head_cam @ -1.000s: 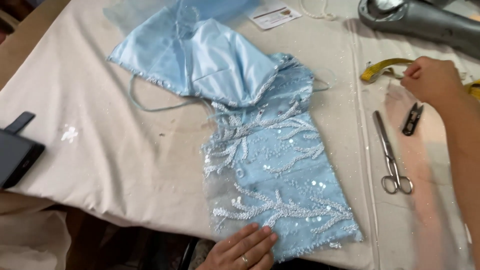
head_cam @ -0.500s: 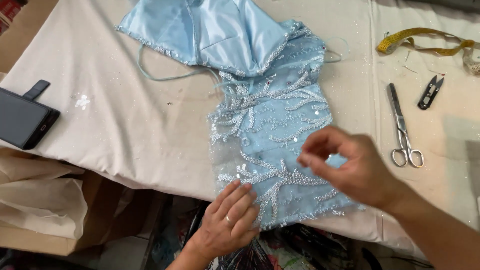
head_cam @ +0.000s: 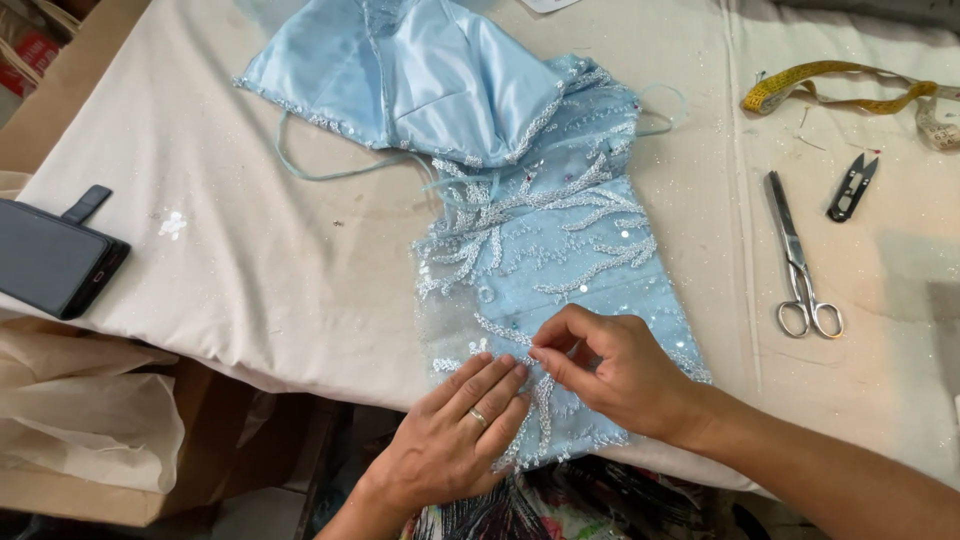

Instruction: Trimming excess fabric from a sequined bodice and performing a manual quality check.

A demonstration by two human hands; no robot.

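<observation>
Lies spread across the cloth-covered table [head_cam: 250, 290], lower end at the near edge: light-blue garment [head_cam: 560, 250], satin top folded open at the far end, beaded and sequinned mesh running down toward the hem. Looks densely covered in silver branching beadwork over most of the mesh, so seemingly far along; only small spots by the hem appear to be under attention, though which gaps remain is too fine to tell.

Presses flat on the lower left of the mesh, fingers spread and released, ring on one finger: left hand [head_cam: 455, 440]. Pinches thumb and forefinger tight just above it, touching the beading: right hand [head_cam: 610, 372]. Cannot tell what sits in that pinch, whether needle, bead or thread; too small.

Further right, well apart and untouched: long scissors [head_cam: 800, 260], black thread snips [head_cam: 850, 188], yellow tape measure [head_cam: 830, 80] coiled loosely at the far edge. At the left edge, dark phone [head_cam: 55, 258]; below it, pale crumpled sheeting [head_cam: 85, 410].
</observation>
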